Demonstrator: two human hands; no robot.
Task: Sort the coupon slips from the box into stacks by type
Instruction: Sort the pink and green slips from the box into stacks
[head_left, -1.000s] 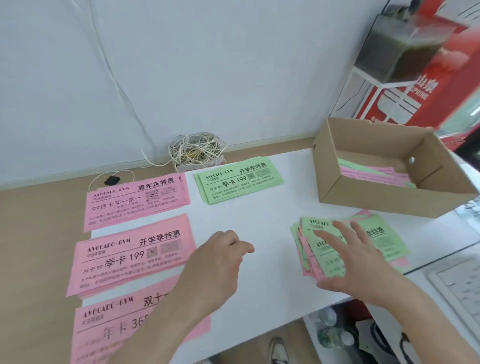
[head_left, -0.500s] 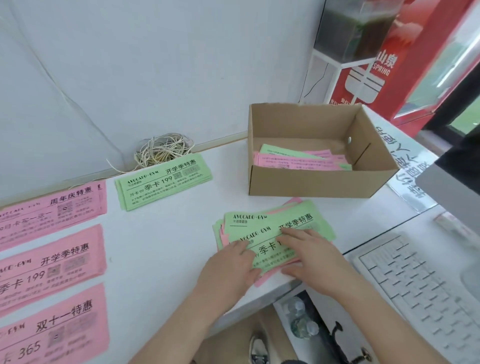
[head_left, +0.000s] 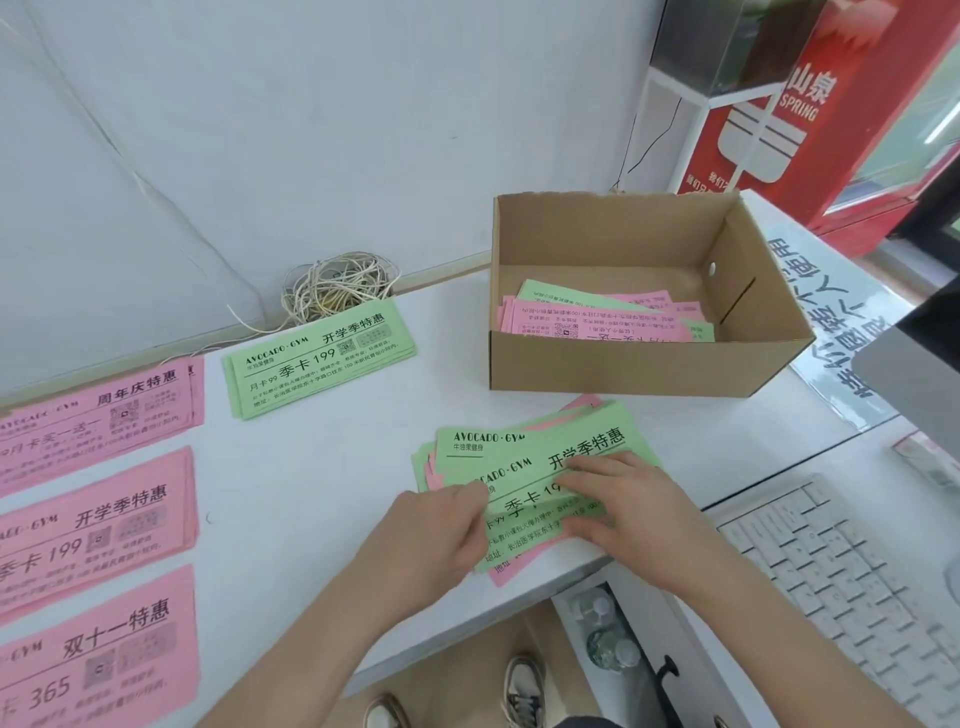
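Left fingers pinching top green paper coupon slip; right hand flat, pressing mixed pink-and-green pile. Risk: thin sheets clinging, two lifting together, missorted.

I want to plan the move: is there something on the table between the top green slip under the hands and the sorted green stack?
Nothing visible: the white table is bare between the top green slip and the green stack.

White table: box, slip stacks, keyboard.
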